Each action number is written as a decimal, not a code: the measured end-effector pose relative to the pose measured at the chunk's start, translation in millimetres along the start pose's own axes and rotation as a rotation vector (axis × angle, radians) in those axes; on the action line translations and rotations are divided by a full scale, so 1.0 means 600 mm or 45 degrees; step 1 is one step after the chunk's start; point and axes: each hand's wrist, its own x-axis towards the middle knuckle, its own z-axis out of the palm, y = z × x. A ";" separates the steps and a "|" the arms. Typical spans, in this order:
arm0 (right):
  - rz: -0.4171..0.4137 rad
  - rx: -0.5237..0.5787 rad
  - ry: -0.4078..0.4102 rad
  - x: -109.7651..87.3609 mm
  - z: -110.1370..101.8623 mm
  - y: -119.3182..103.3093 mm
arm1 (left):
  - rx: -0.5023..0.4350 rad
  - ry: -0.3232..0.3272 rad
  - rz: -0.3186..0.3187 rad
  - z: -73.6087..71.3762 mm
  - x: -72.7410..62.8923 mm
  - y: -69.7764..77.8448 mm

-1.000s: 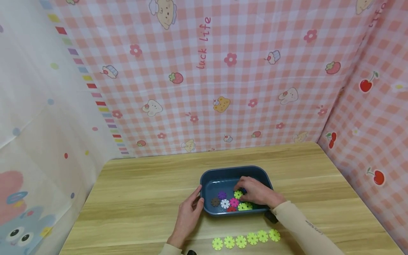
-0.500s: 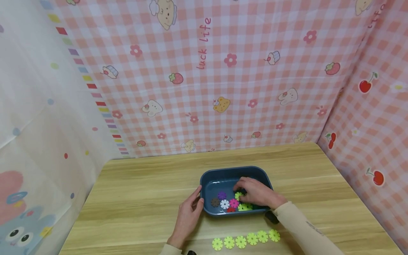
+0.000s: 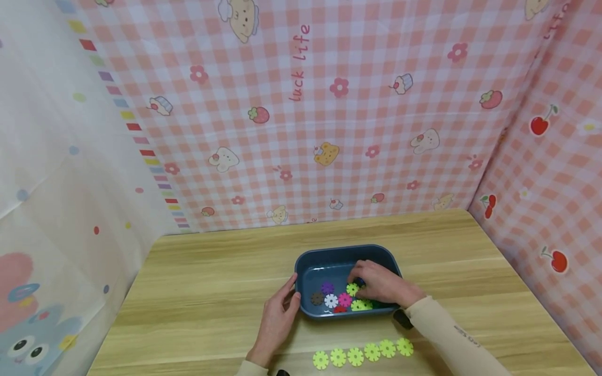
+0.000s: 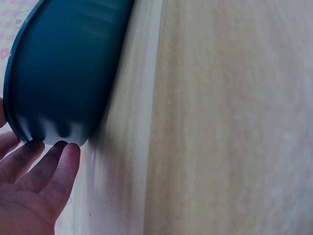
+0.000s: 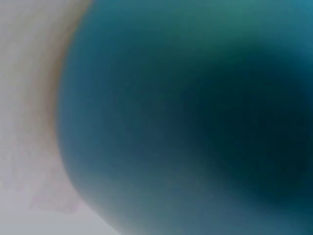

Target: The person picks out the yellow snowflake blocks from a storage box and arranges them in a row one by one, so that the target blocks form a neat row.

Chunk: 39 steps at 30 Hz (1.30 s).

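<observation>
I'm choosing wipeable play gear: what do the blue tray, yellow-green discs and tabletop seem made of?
Blue tray: probably smooth, glossy plastic; highlights show inside, though coated metal is possible.
Yellow-green discs: likely thin, matte-looking plastic, evenly coloured with notched edges.
Tabletop: wood or wood-look laminate, low sheen; streaky grain shows, but can't settle which.

Head view bright, evenly lit, light soft; no hard shadows. Cloth [image 3: 277,130] prints crisp, table [image 3: 226,271] grain readable. Thin pale highlight on the floor of the tray [image 3: 312,277]; faint soft shadow beside the left hand [image 3: 277,316]. Left wrist view dimmer, cool-tinted: fingertips shaded, whitish sheen on the tray end near them, table grain soft. Right wrist view badly out of focus: teal blur, dark patch at right, washed-out pale left side.
</observation>
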 end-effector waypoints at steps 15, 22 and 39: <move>-0.074 0.046 0.041 0.003 0.001 -0.002 | 0.001 0.006 0.026 0.001 -0.001 -0.003; -0.094 0.169 0.071 0.000 -0.003 0.001 | 0.012 0.008 0.023 0.001 -0.002 -0.002; -0.010 0.372 0.186 -0.023 -0.033 -0.009 | 0.002 0.012 0.036 0.002 -0.001 -0.003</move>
